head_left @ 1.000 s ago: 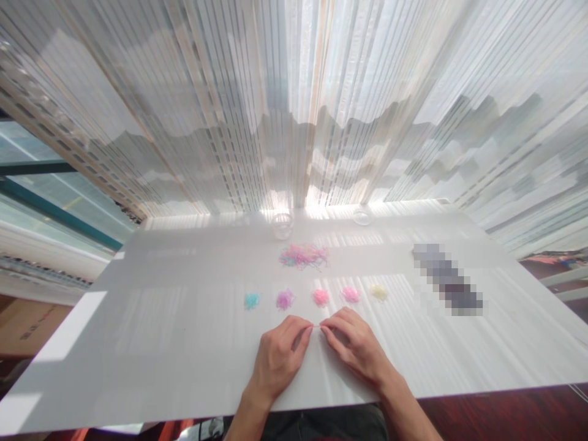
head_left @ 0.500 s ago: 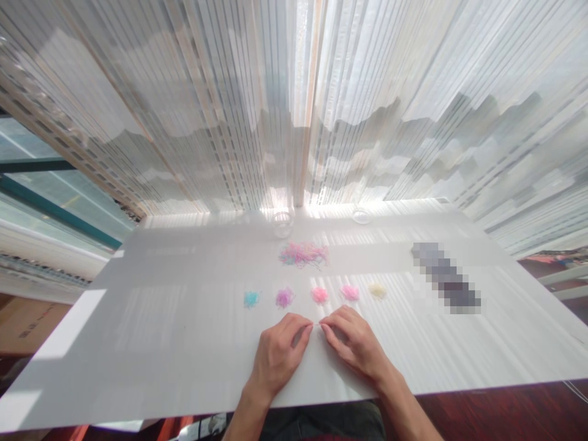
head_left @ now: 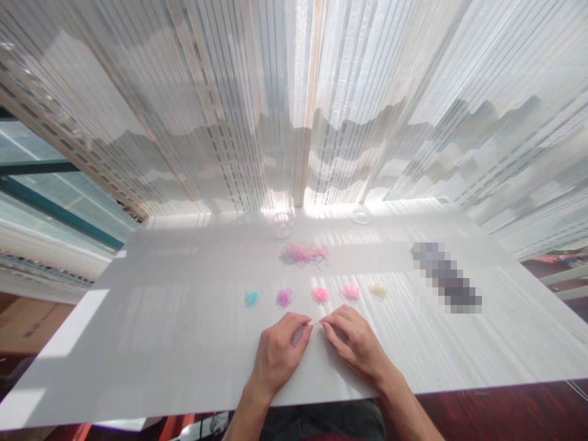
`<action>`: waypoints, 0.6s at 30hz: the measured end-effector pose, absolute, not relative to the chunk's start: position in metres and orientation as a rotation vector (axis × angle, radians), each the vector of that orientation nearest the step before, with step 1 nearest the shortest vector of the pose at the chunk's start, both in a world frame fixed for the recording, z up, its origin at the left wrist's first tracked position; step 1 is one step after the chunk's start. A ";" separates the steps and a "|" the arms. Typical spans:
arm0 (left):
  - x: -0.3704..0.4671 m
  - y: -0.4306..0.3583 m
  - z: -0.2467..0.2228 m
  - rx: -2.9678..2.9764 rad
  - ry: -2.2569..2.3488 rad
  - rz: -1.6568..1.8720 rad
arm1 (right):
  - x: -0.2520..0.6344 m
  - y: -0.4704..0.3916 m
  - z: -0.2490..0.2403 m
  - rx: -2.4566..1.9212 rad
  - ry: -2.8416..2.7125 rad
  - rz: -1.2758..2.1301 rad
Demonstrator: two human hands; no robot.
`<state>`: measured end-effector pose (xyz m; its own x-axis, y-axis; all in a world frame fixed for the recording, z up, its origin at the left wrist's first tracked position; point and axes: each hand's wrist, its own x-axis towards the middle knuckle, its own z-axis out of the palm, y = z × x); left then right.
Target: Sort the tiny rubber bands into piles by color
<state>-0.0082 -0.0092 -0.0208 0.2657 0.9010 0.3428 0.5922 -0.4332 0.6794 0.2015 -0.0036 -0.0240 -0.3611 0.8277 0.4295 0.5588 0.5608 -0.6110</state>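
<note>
My left hand (head_left: 279,352) and my right hand (head_left: 356,342) rest near the front of the white table, thumb and forefinger pinched on each. Between the two pinches stretches a thin pinkish band (head_left: 316,324), so small that its exact form is hard to make out. Just beyond the hands lies a row of little heaps of thin bands: blue (head_left: 252,298), purple (head_left: 285,297), coral pink (head_left: 320,294), light pink (head_left: 350,292) and pale yellow (head_left: 378,290). Behind that row sits a larger mixed-colour pile (head_left: 304,254).
Two clear round pieces, a bowl (head_left: 283,225) and a shallow dish or lid (head_left: 361,216), stand at the table's back edge. A pixelated dark object (head_left: 448,275) lies on the right. Sheer curtains (head_left: 298,122) hang behind; a cardboard box (head_left: 34,324) is at left.
The fingertips have shifted very slightly, and the band between them shows a little more clearly. The heaps are where they were.
</note>
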 end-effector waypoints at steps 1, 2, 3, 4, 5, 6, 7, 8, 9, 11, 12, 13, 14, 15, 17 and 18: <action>-0.008 -0.009 -0.021 2.130 1.358 1.005 | 0.201 -0.004 -0.024 -1.107 -2.069 0.468; -0.008 -0.009 -0.022 2.137 1.362 1.008 | 0.201 -0.004 -0.024 -1.107 -2.069 0.466; -0.008 -0.009 -0.022 2.143 1.363 1.007 | 0.201 -0.004 -0.024 -1.107 -2.069 0.467; -0.008 -0.009 -0.022 2.149 1.362 1.005 | 0.202 -0.004 -0.023 -1.106 -2.071 0.471; -0.008 -0.009 -0.022 2.153 1.359 1.002 | 0.202 -0.004 -0.023 -1.104 -2.072 0.473; -0.008 -0.009 -0.022 2.153 1.355 1.001 | 0.202 -0.004 -0.023 -1.102 -2.072 0.473; -0.008 -0.009 -0.022 2.152 1.350 0.999 | 0.202 -0.004 -0.023 -1.098 -2.072 0.473; -0.008 -0.009 -0.022 2.148 1.343 0.999 | 0.202 -0.004 -0.023 -1.095 -2.073 0.471; -0.009 -0.010 -0.022 2.143 1.333 0.998 | 0.202 -0.004 -0.023 -1.092 -2.073 0.468; -0.009 -0.010 -0.022 2.130 1.309 0.996 | 0.202 -0.004 -0.023 -1.091 -2.073 0.464; -0.010 -0.010 -0.021 2.124 1.298 0.994 | 0.202 -0.003 -0.023 -1.091 -2.074 0.466; -0.010 -0.010 -0.021 2.118 1.288 0.991 | 0.201 -0.003 -0.023 -1.092 -2.074 0.467; -0.010 -0.010 -0.020 2.113 1.280 0.987 | 0.201 -0.003 -0.023 -1.093 -2.074 0.469; -0.010 -0.010 -0.020 2.109 1.274 0.983 | 0.201 -0.003 -0.023 -1.093 -2.074 0.469; -0.010 -0.010 -0.019 2.104 1.269 0.981 | 0.201 -0.003 -0.023 -1.090 -2.073 0.466; -0.010 -0.010 -0.019 2.103 1.270 0.984 | 0.200 -0.003 -0.024 -1.089 -2.074 0.464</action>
<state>-0.0104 -0.0097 -0.0187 0.3072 0.8936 0.3272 0.5399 -0.4468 0.7134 0.2005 -0.0031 -0.0235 -0.3695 0.8180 0.4409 0.5520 0.5749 -0.6040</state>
